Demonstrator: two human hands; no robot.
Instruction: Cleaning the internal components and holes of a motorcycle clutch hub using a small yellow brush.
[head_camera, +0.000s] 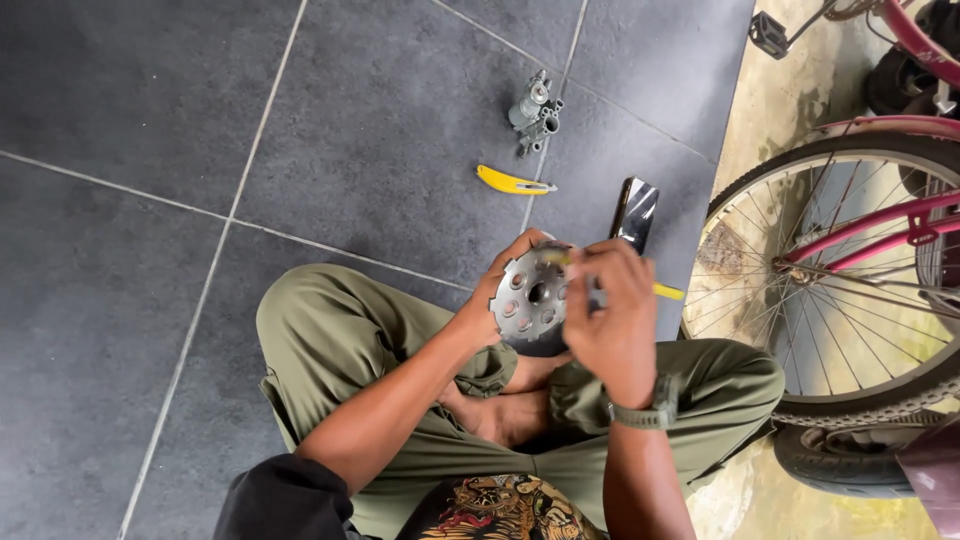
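**Seated person holding a perforated metal disc over crossed legs**

The dark grey tiled floor (130, 300), crossed by pale grout lines, fills most of the view. At the right edge stands a pink-framed bicycle (900, 215), its spoked wheel (840, 290) resting where the tiles meet a rough, pale concrete strip. The person sits cross-legged in olive-green trousers (330, 340), knees spread to either side.

The round silver metal disc with a ring of holes and a central bore (530, 297) is held upright above the crossed legs, near the middle of the view, its face turned toward the camera. The left hand (495, 290) grips the disc by its left rim, fingers curled around the edge. The right hand (612, 310), with a grey-green wristwatch (645, 410) on its wrist, is closed in a narrow grip on a slim yellow-handled tool (668, 291) whose working end lies against the upper part of the disc.

On the floor beyond the hands lies a black glossy smartphone (636, 212), just behind the disc. Farther out rest a yellow curved utility knife (512, 182) and, beyond it, a small grey metal carburettor-like assembly (533, 110), the two near each other but apart.
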